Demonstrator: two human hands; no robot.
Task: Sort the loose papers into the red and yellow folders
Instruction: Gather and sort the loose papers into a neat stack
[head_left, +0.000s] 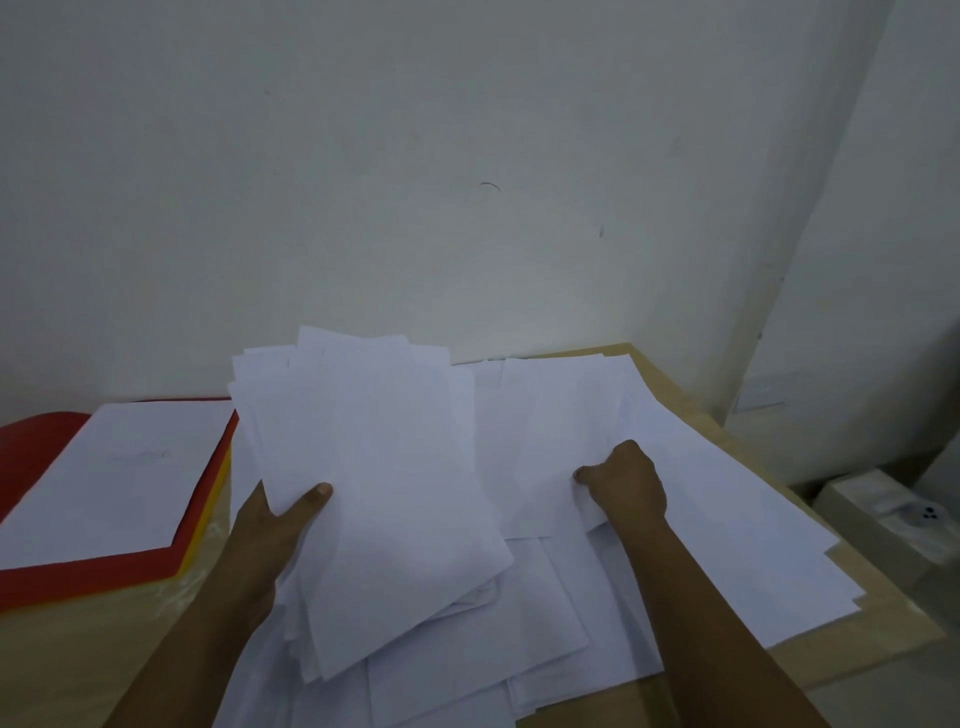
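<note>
1. You're mid-gathering: your left hand (283, 525) grips a raised sheaf of papers (374, 467), thumb on top.
2. Your right hand (626, 483) pinches a sheet from the loose papers (727, 519) on the table (670, 384).
3. Next, I judge, carry them left to the red folder (78, 571), stacked on the yellow folder (208, 514).

- loose white paper sheets (649, 493): messy overlapping spread, flat on the surface, centre to right
- fanned white paper stack (374, 467): lifted, tilted, above the spread
- flat red card folder (78, 571): far left, white sheet (114, 478) on top
- yellow card folder (210, 512): under the red one, only its edge showing
</note>
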